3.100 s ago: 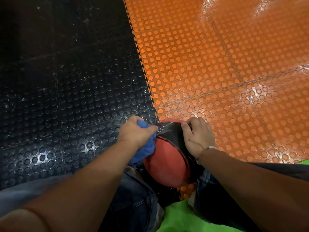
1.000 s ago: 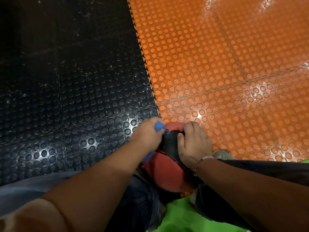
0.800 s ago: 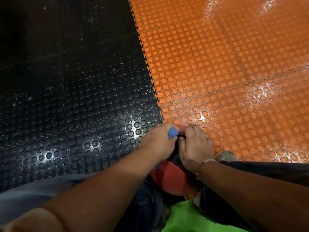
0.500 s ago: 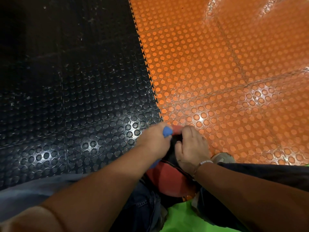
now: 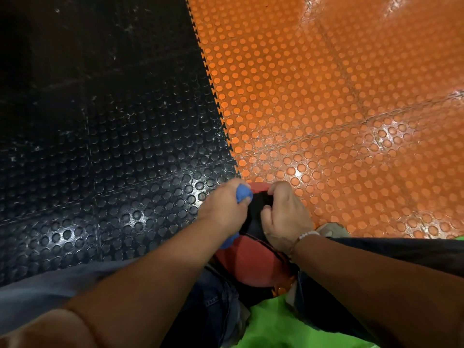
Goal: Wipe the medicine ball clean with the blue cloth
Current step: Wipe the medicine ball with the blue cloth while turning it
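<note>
While the right hand clamps the ball, the left hand, clutching the cloth atop it, should press in overlapping strokes.

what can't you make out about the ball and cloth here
Head view, blue cloth: mostly bunched inside the left hand; only two bits show.
Head view, medicine ball: top covered by both hands, underside hidden between the legs.
Head view, right hand: fingers curl over the ball, tips hidden.
</note>
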`<state>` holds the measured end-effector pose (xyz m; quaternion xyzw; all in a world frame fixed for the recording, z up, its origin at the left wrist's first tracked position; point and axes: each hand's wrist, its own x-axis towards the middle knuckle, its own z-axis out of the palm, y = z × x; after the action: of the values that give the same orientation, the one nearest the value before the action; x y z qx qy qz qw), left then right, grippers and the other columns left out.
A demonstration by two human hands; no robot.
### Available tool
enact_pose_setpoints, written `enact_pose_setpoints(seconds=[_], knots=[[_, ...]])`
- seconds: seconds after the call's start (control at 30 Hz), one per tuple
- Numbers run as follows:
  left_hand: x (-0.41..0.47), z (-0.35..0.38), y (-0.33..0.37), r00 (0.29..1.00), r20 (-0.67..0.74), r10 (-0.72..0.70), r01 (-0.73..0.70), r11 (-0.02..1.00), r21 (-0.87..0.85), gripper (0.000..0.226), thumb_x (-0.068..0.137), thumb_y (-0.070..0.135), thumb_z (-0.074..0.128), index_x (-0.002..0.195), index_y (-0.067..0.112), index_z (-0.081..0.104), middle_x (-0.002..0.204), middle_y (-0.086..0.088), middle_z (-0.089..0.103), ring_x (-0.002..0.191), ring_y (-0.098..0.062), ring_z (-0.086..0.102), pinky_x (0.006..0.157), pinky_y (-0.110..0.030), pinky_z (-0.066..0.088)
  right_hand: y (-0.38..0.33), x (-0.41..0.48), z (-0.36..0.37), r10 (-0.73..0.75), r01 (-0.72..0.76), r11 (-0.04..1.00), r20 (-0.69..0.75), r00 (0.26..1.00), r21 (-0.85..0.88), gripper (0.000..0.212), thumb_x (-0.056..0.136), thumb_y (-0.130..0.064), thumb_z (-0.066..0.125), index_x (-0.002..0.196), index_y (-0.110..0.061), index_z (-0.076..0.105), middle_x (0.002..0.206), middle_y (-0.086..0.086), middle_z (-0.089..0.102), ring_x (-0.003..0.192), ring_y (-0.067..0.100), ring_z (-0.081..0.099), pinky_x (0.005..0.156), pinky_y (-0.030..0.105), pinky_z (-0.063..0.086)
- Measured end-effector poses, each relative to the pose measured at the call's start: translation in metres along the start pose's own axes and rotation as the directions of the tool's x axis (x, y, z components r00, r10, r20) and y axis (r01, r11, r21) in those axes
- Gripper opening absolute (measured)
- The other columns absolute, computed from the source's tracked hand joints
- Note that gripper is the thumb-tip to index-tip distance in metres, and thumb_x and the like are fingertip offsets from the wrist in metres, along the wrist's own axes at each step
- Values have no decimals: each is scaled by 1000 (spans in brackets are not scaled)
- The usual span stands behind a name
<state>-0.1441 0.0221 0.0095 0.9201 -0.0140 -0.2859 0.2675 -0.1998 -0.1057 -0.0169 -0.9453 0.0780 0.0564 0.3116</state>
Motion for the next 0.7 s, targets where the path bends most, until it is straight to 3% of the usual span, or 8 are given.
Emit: enact_pose_setpoints(seconds=[0.13,0.3,0.37,0.5,0.57,0.7], knots=[[12,-10,-21,984,-8,-180,180,984,9,14,93,28,55,106,30,55,114,-4,60,102,-26,56,87,-33,45,-2,-2,3,-41,41,999,-36,998,-21,26,73,-25,35,89,-6,44,83,3,41,69,26,47,70,39,42],[0,3,-2,1000,-2,2,-2,998,-64,17,91,24,58,106,32,58,108,1,57,99,-22,54,87,-30,45,8,-2,1,-53,53,999,-31,998,-9,28,73,-27,33,89,-6,44,85,-1,36,68,21,40,67,31,33],[6,-2,-11,997,-23,-68,64,987,-147,13,91,23,59,98,34,56,107,0,60,98,-22,57,87,-31,46,7,0,1,-42,42,999,-22,999,-17,28,76,-26,35,93,-6,45,87,-2,34,71,18,38,69,30,31],[10,-8,-37,966,3,-259,258,962,-87,12,92,21,56,104,25,57,111,-7,62,100,-26,57,87,-33,46,5,2,2,-18,18,1000,-7,1000,-10,27,77,-22,40,96,-5,46,90,-1,34,73,22,42,71,31,30],[4,-6,-26,978,-12,-209,206,973,-106,13,92,22,55,103,27,58,109,-4,61,101,-28,58,88,-36,47,8,3,1,-3,3,1000,-4,1000,-16,31,77,-26,34,96,-6,46,91,1,37,74,27,46,69,31,31],[-11,3,9,997,-16,71,-72,993,-97,22,90,22,58,110,32,59,114,2,54,103,-20,53,91,-32,43,11,11,1,48,-48,998,18,999,-47,51,71,-39,20,99,-8,48,95,2,35,75,24,42,67,30,29]])
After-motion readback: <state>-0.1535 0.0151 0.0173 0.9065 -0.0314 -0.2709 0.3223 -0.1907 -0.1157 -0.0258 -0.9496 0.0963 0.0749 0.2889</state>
